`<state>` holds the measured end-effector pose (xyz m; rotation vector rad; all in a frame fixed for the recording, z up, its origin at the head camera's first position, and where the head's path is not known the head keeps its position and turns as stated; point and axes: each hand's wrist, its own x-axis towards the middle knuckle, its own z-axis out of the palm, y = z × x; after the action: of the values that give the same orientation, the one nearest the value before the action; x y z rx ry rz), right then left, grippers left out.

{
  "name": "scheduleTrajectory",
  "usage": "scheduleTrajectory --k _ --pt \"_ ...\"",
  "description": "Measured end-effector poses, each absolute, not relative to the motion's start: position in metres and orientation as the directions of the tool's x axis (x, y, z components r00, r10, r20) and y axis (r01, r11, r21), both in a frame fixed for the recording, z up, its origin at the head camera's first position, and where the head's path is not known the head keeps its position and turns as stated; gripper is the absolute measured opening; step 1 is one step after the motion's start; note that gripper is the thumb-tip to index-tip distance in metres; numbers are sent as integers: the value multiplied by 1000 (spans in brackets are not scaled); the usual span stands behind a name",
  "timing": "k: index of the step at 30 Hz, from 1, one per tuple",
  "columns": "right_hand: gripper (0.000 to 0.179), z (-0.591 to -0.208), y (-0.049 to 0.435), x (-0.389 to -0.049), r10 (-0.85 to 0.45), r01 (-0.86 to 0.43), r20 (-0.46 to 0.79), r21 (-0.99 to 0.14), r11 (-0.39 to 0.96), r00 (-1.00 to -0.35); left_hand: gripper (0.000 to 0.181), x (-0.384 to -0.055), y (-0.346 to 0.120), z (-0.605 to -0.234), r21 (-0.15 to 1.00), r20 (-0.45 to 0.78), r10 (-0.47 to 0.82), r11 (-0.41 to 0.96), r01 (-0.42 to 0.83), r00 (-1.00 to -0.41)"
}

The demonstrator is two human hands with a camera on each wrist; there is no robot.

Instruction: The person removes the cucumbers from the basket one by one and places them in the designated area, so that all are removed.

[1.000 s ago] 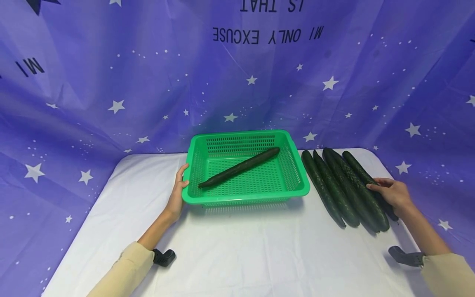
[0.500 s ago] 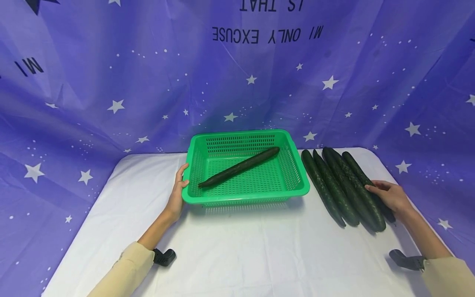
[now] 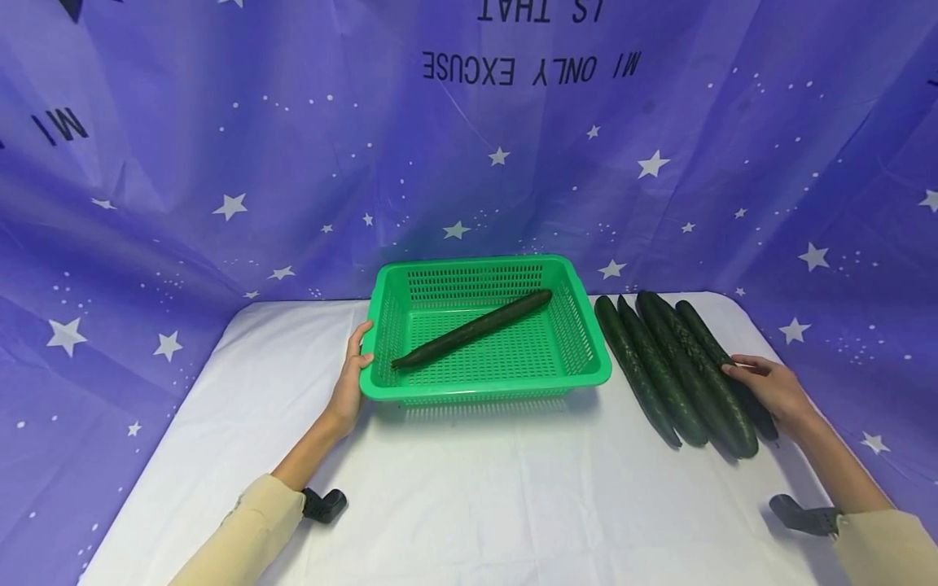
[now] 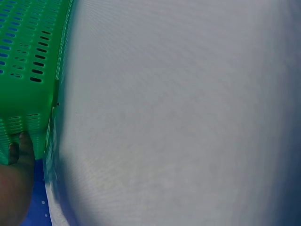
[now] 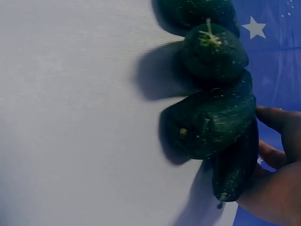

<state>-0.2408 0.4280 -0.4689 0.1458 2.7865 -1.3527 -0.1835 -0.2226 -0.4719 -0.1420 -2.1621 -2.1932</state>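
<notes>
My left hand (image 3: 348, 392) grips the left rim of a green plastic basket (image 3: 484, 390), the thumb over its edge. One dark green cucumber (image 3: 472, 330) lies slantwise inside it. To the right of the basket several long cucumbers (image 3: 645, 382) lie side by side. My right hand (image 3: 778, 391) holds the outermost, slimmer cucumber (image 3: 701, 324), thumb on its upper side and fingers along its far flank. The right wrist view shows this cucumber (image 5: 235, 172) pressed close to its thicker neighbour (image 5: 214, 125). In the left wrist view, fingertips touch the basket's slotted wall (image 4: 28, 96).
A white cloth (image 3: 476, 505) covers the table. Behind and at both sides hangs a purple-blue curtain (image 3: 330, 163) with white stars and black lettering. Black camera mounts (image 3: 325, 506) are strapped at both wrists, below beige sleeves.
My right hand has shifted slightly left and towards me. The near ends of the outer cucumbers have slid a little left. The left hand and basket stay in place.
</notes>
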Motion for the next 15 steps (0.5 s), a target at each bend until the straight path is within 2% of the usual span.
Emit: scheduleTrajectory --k 2,6,12,15 --pt "55 -467 428 -241 59 67 -40 -823 564 -997 64 -184 -223 -472 994 108 25 -8 108 -994" --pt "16 -459 427 -244 71 9 31 -863 505 -997 64 -184 -223 -472 994 108 27 -3 108 -994" --pt "15 -434 407 -253 54 -58 109 -813 579 -993 64 -184 -223 -472 994 109 26 3 109 -994" --pt "17 -417 387 -258 16 -103 136 -815 571 -991 64 -184 -223 -472 994 111 25 5 111 -994"
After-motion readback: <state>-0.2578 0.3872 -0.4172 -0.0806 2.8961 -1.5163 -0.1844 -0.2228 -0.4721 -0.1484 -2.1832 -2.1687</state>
